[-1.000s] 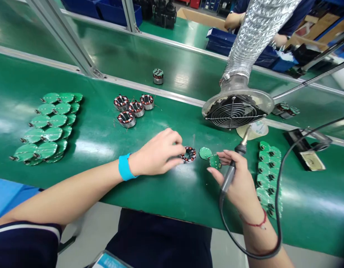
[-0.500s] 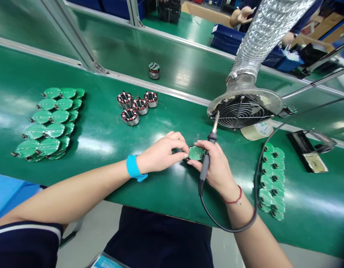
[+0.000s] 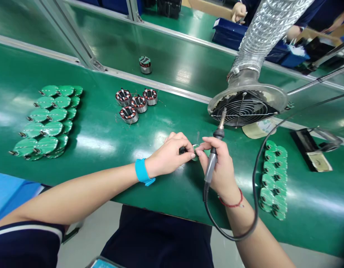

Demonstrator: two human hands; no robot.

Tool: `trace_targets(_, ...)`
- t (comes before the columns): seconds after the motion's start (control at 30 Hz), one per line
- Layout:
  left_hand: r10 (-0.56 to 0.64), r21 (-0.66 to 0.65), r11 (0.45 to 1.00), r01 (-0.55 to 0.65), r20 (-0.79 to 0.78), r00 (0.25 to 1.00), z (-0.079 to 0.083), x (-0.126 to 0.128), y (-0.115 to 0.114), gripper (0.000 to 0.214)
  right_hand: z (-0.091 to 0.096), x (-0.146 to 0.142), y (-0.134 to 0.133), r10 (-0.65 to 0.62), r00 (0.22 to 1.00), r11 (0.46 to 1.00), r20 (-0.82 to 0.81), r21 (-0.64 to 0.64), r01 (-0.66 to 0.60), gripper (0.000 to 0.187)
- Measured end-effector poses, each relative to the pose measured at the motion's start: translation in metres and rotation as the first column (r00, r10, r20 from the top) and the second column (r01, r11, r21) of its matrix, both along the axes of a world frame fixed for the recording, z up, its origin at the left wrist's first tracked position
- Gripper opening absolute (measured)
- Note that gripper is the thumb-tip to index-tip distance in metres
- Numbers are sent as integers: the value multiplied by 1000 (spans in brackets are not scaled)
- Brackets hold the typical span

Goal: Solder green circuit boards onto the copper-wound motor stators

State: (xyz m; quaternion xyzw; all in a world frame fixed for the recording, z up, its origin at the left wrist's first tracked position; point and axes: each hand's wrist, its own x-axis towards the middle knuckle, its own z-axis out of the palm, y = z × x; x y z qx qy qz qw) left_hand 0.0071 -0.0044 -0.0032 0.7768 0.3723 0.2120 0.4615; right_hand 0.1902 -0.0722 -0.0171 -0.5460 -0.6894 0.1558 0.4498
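Observation:
A small round green circuit board [image 3: 195, 152] is held between my two hands, mostly hidden by the fingers. My left hand [image 3: 174, 153] pinches its left side, with something dark showing by the fingertips. My right hand [image 3: 218, 163] keeps a soldering iron [image 3: 212, 163] against the palm, its metal tip pointing up and away towards the fume fan. The thumb and forefinger of that hand also reach the board's right edge. Motor stators [image 3: 129, 114] with copper windings stand in a small group beyond my left hand.
Overlapping rows of green boards [image 3: 53, 128] lie at the left; more boards [image 3: 275, 178] lie at the right. A fume extractor fan [image 3: 244, 109] hangs behind the iron tip. A soldering iron stand [image 3: 311, 149] is far right. One stator with a board [image 3: 145, 65] sits behind the rail. Another person's hand [image 3: 238, 12] shows beyond.
Both hands have shifted slightly right, and the right fingers now close over the board, covering more of it. The iron has moved right with the hand. The other person's hand has changed pose.

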Motion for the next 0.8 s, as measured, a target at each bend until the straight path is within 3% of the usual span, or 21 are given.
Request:
trace_targets(0.27,57,42,997,-58,20,998,-2,2,-3,17,-4,12,-4,57,983,984,-175,-155,-85,32)
trace_targets(0.37,76,77,994,-73,-37,996,-2,5,-2,17,6,17,-9,-31,987,990,-155,-142,8,28)
trace_targets(0.53,70,191,980,-45,-125,990,-1,7,-1,17,20,27,-32,-192,980,976,-54,-118,185,37)
trace_targets(0.67,16,207,978,11,-127,992,0,6,0,19,18,27,-53,-328,943,944,-54,18,329,22)
trace_targets(0.8,6,215,976,24,-141,990,0,6,0,19,14,25,-69,-403,915,911,-7,95,402,20)
